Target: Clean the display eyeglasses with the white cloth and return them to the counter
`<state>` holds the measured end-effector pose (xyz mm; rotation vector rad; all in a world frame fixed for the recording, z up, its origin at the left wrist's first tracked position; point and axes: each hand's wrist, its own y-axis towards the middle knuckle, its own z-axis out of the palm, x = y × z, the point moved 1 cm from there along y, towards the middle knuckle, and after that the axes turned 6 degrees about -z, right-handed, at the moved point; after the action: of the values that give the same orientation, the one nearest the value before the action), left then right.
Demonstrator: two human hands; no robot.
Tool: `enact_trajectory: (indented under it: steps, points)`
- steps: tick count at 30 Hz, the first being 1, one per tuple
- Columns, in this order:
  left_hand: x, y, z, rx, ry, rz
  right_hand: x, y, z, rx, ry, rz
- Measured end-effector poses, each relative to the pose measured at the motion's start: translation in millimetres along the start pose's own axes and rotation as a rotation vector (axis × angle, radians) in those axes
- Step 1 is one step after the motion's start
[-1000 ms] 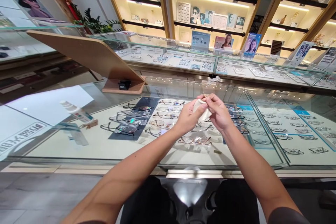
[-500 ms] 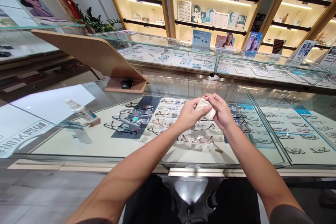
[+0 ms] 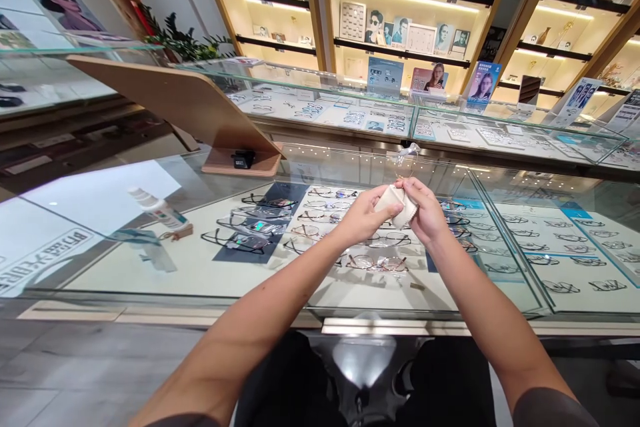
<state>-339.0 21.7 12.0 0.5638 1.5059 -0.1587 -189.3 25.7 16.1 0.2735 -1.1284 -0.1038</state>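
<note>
Change: cream zigzag-edged fabric cloth [image 3: 406, 215], hanging lower 1.0 s ago, now bunched higher | left hand [image 3: 361, 215], right hand [image 3: 430, 212]: both pinching it, above clear glass counter [image 3: 200, 283] | handling seems unfinished

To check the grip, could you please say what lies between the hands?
The head view shows a cream cloth, held between left hand and right hand.

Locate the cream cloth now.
In the head view, the cream cloth is right of centre, held between left hand and right hand, above eyeglasses in the glass display case.
</note>
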Motion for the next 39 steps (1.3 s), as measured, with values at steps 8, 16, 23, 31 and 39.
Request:
enact_trajectory:
  steps: [8,16,23,31,39]
  points:
    - [-1.7,-1.0,1.4,-0.153,0.13,0.064,-1.3,-5.7,8.2,0.09,-0.021,-0.028]
    - [1.3,4.7,-11.4,-0.096,0.085,-0.002,20.6,-2.0,-2.5,0.045,-0.111,-0.197]
    - [9.9,12.0,-21.5,-0.211,-0.186,-0.057,21.2,-4.7,-3.2,0.179,-0.405,-0.173]
    - [5.5,11.4,-21.4,-0.173,-0.238,-0.053,15.9,-7.0,0.1,0.295,-0.537,-0.121]
    - [-11.5,5.7,-22.2,-0.108,-0.257,-0.009,13.9,-7.8,1.5,0.256,-0.329,-0.059]
